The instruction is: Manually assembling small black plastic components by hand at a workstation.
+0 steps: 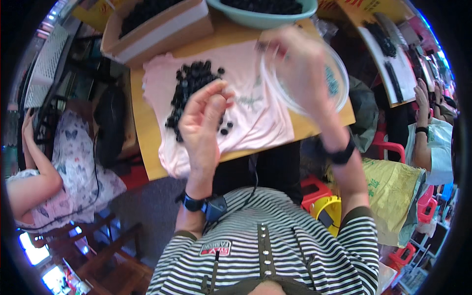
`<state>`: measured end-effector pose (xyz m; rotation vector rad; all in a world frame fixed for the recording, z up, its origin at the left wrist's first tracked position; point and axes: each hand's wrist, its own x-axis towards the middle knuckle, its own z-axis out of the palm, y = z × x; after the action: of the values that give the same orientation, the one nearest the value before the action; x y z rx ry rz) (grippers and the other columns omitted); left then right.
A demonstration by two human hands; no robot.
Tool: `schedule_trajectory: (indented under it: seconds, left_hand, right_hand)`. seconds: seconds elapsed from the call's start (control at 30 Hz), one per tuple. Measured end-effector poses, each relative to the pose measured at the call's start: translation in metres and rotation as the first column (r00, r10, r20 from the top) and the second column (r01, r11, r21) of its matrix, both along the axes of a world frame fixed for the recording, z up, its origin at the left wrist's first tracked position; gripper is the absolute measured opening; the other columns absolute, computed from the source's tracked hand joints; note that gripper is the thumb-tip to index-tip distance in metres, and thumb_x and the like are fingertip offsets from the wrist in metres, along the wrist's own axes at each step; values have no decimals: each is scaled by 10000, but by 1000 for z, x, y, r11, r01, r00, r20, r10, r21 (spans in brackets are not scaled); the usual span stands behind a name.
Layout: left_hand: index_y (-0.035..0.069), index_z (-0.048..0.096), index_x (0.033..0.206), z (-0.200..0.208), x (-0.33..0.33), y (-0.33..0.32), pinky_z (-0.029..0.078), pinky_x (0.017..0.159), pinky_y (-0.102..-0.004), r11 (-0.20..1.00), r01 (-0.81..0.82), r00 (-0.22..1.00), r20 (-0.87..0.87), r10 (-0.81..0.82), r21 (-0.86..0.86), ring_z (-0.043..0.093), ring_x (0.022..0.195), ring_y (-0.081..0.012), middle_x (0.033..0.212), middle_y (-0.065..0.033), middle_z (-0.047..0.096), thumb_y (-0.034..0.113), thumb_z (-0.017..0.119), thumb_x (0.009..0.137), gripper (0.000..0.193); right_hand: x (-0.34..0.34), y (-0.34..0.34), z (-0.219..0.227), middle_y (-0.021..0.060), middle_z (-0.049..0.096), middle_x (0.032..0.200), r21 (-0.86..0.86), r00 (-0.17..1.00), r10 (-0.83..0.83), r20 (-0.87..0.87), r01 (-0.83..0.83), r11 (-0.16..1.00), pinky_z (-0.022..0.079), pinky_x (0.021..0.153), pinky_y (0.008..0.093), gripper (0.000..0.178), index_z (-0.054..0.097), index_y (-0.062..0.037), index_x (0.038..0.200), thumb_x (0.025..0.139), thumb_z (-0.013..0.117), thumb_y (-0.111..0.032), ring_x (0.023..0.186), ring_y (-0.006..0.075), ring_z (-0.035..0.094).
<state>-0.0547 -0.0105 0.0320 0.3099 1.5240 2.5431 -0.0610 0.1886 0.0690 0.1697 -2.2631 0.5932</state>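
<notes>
My left hand (201, 118) is closed in a pinch above a pink cloth (265, 118). Whatever its fingertips hold is too small to make out. Beside and partly behind that hand lies a heap of small black round pieces (189, 83), with a few loose ones near its edge. Motion blurs my right hand (300, 64), its fingers curled together over the left side of a round clear plastic tub (344, 91). A dark speck shows at those fingertips, its kind unclear. Small teal pieces (332, 81) lie in the tub, partly hidden by my right wrist.
A cardboard box (162, 37) of black pieces stands at the back left of the wooden table (145, 147). Next to it is a pale green basin (265, 19) with more. Other people sit left and right. A yellow sack (393, 196) lies at the right.
</notes>
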Motion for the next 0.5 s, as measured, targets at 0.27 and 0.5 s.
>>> schedule_trajectory:
  seconds: [0.27, 0.5]
  left_hand:
    - [-9, 677, 1063, -21, -4, -59, 492, 712, -196, 886, -64, 998, -32, 55, -459, 626, 795, -80, 936, -64, 692, 77, 658, 911, 176]
    - [8, 702, 1023, -28, 10, -64, 465, 663, -180, 831, -65, 996, -80, 25, -552, 588, 733, -43, 892, -6, 666, 53, 669, 893, 142]
  right_hand:
    - [-57, 35, 10, 143, 661, 859, 64, 998, 31, -60, -27, 998, 484, 772, 329, 239, 647, 26, 975, 811, 711, -136, 844, 262, 624]
    - [48, -54, -52, 134, 659, 827, -291, 729, 302, 614, -147, 945, 508, 670, 369, 145, 666, -53, 928, 791, 686, -94, 732, 286, 654]
